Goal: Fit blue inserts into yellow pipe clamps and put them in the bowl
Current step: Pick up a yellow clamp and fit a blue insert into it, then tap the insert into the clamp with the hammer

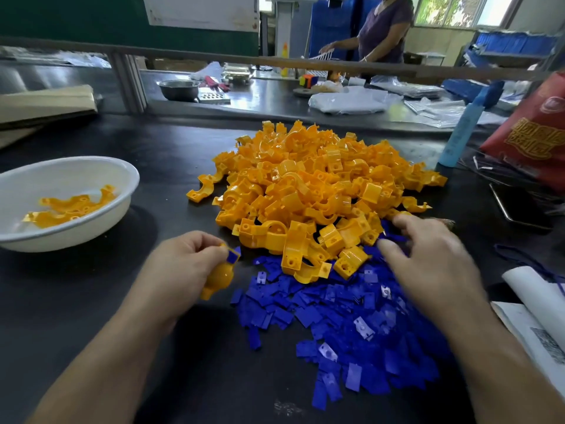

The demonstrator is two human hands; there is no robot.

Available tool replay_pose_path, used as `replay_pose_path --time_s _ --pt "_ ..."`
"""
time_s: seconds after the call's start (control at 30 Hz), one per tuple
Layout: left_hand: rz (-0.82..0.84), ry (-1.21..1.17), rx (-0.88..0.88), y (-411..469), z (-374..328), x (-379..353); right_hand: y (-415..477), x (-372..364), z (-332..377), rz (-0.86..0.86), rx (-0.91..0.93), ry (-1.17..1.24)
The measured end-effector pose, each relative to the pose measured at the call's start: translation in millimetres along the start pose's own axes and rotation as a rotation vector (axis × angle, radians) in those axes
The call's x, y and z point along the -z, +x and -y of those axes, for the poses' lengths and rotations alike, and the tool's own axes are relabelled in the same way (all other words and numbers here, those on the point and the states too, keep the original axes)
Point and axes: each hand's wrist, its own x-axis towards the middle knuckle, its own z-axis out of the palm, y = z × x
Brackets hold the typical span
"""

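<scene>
My left hand [186,264] grips a yellow pipe clamp [218,281] with a blue insert [234,256] at its upper end, just left of the piles. A large heap of yellow clamps [308,191] fills the table's middle. In front of it spreads a pile of blue inserts [345,325]. My right hand [434,264] hovers blurred over the far right part of the blue pile, fingers spread and pointing left, holding nothing that I can see. A white bowl [101,172] at the left holds a few yellow clamps [70,206].
A blue bottle [464,130] stands behind the heap at the right, beside a red bag [532,133]. A phone [522,206] and papers [538,319] lie at the right edge. Cardboard [42,102] lies far left. A person stands beyond a rail at another bench with a metal bowl [179,88].
</scene>
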Motion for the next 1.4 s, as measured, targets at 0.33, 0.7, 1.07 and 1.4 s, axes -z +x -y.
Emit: replay_pose_path --time_s 0.33,0.7,1.07,1.4 --pt "0.044 0.733 0.019 17 19 21 -6 15 -71 0.374 -0.294 -0.433" --pt "0.107 0.832 -0.113 11 15 11 -16 38 -61 0.141 -0.4 0.194" --pt "0.066 0.845 -0.139 11 19 10 -75 31 46 0.532 -0.036 0.388" --pt "0.042 0.817 -0.165 15 23 10 -86 12 77 0.53 0.279 0.134"
